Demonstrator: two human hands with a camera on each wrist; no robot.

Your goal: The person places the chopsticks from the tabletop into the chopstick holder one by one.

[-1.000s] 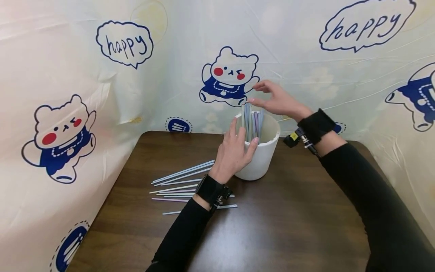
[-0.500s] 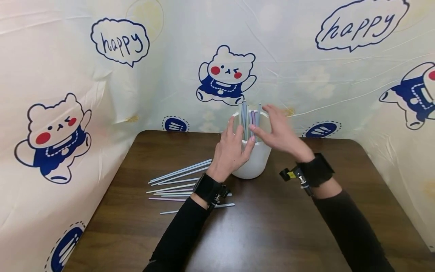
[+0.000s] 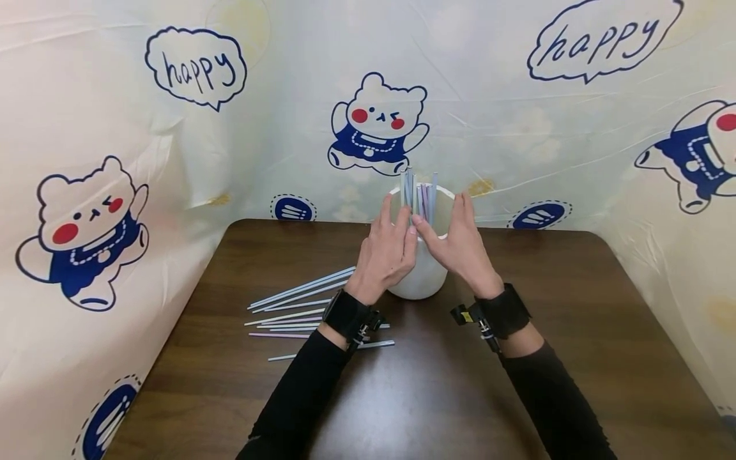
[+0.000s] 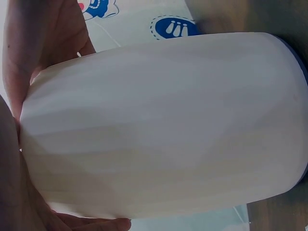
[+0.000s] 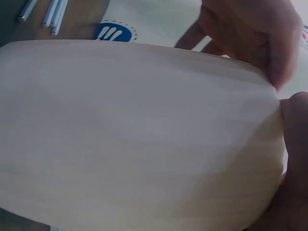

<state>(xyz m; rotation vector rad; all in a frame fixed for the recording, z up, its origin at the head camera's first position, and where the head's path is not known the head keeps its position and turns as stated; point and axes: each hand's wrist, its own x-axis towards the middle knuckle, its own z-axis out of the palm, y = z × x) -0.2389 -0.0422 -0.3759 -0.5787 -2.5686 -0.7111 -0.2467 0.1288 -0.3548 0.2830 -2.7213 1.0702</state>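
A white round bin (image 3: 422, 276) stands upright at the back of the table, with a bunch of thin blue, purple and pale straw-like sticks (image 3: 425, 197) rising out of it. My left hand (image 3: 384, 254) holds its left rim, fingers along the side and thumb at the near edge. On the opposite side my right hand (image 3: 464, 255) grips the rim, its thumb close to the left thumb. The bin wall (image 4: 168, 125) fills most of the left wrist view. Both hands meet its rim in the right wrist view, where the wall (image 5: 134, 130) looks smooth.
Several loose sticks (image 3: 305, 289) lie spread on the brown table (image 3: 517, 383), left of the bin and partly under the left forearm. A printed curtain (image 3: 276, 115) with bears hangs close behind and around the table.
My right hand has come down from above the sticks to the bin's right rim, its thumb moving toward the left one. The left hand stays at the rim.
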